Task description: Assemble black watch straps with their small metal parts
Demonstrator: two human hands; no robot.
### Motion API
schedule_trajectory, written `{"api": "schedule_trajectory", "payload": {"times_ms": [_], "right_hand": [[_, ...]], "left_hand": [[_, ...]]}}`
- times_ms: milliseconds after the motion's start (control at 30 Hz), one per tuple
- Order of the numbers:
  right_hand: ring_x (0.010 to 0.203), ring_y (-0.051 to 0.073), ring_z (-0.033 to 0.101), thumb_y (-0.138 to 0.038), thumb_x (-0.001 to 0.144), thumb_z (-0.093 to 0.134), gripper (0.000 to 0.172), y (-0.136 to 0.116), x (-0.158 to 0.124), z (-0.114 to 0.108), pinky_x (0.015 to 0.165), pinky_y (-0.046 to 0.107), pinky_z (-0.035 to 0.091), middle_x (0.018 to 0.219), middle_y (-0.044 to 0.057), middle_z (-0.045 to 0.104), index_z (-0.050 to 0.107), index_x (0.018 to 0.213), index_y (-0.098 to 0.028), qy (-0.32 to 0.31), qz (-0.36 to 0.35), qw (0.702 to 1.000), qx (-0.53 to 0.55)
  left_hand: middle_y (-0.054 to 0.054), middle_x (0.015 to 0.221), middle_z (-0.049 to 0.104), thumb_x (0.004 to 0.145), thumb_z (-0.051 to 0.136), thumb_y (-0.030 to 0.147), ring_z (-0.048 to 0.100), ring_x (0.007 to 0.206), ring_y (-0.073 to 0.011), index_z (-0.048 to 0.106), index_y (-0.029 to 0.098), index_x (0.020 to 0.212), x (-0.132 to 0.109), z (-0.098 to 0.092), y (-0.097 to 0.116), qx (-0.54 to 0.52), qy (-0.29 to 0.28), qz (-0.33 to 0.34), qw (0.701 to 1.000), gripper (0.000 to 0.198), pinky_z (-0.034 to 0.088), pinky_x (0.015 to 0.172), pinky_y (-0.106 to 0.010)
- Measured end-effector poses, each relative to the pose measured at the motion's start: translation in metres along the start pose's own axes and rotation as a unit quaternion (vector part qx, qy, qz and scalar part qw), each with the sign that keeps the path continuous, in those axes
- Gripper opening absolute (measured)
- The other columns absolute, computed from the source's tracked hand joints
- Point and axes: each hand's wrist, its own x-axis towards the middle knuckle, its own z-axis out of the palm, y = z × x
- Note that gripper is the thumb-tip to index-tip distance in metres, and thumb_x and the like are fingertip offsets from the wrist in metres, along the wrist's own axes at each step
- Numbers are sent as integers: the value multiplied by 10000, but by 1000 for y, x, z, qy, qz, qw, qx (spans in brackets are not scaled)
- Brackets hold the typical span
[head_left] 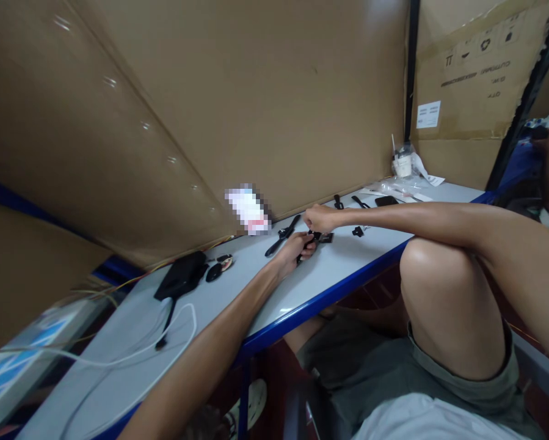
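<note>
My left hand (pixel 297 246) is closed around a small black strap-like piece (pixel 299 259), which sticks out below the fingers. Just above and to the right, my right hand (pixel 320 217) is bent into a pinch close to the left fingertips; what it grips is hidden. A small dark square part (pixel 327 238) lies on the table beside both hands. To the left rests a long black strap (pixel 283 236), like a watch band. A small black part (pixel 357 231) sits right of the hands, below my right forearm.
The grey table (pixel 297 293) has a blue front edge. At its left are a black pouch (pixel 181 275), dark round pieces (pixel 214 272) and a white cable (pixel 194 318). A blurred phone-like screen (pixel 250 211) leans on the cardboard wall. Behind my right forearm stands a white jar (pixel 403 165).
</note>
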Motion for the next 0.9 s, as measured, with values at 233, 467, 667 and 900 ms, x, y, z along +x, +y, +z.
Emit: {"api": "schedule_trajectory", "payload": {"times_ms": [233,467,667,900], "right_hand": [[818,215,718,-94,925,574,289,-12,-21,-7,698,277,479,1021,212,777,774,1127,-40,15,-20,994,-104],[907,264,735,-126,912,638,276,-19,-26,-5,723,294,466,1058,256,768,788,1122,-27,65,-21,988,-140],[851,228,723,-93,890,619,295,-18,-24,3,680,267,429,987,221,783,802,1115,-39,93,-7,989,-116],[902,216,712,-67,922,560,319,-8,-26,2,682,265,403,1056,189,781,785,1149,-69,91,-41,989,-110]], "left_hand": [[83,571,383,915,527,92,271,371,-46,487,190,898,-2,2,-2,28,5,8,1000,107,122,371,-158],[91,583,374,874,610,115,263,376,-33,432,210,854,0,1,-2,5,0,7,1000,203,94,383,-156],[92,589,365,864,600,99,259,374,-28,415,210,833,0,-2,-1,-3,-4,2,1000,218,108,373,-153],[87,595,378,870,592,102,259,375,-31,419,209,835,0,-1,-2,1,-5,8,1000,207,113,370,-152]]}}
